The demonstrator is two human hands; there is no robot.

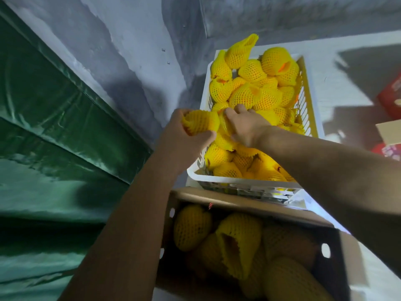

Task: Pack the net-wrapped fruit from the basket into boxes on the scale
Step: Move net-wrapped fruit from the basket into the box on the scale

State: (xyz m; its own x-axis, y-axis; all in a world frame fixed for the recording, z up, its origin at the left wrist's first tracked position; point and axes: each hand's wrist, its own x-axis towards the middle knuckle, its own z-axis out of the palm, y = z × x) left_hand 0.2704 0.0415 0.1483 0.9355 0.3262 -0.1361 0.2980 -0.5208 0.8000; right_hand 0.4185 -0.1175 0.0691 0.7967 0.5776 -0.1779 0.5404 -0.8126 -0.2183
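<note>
A white plastic basket [202, 157], heaped with fruit in yellow foam netting, is seen in the upper right of the frame. One net-wrapped fruit [200, 122] is gripped by the left hand [184, 135] at the basket's left rim, near the centre of the frame, with fingers curled over its top and the thumb pressed beneath it. Just to its right, the right hand [246, 127] is laid over the pile [256, 94], palm down; its fingers are bent onto another netted fruit [224, 139], though whether that fruit is truly clasped cannot be told. Both forearms are stretched up from the bottom edge of the frame.

Below the basket, at the lower centre and right, an open cardboard box [238, 203] is seen, its far wall close to the basket's near rim. Several netted fruits [192, 227] are already lying inside it, in shadow. A glossy green sheet [54, 127] fills the left side of the frame, and a grey wall [141, 40] is seen above. Red cartons [390, 98] are partly seen at the right edge
</note>
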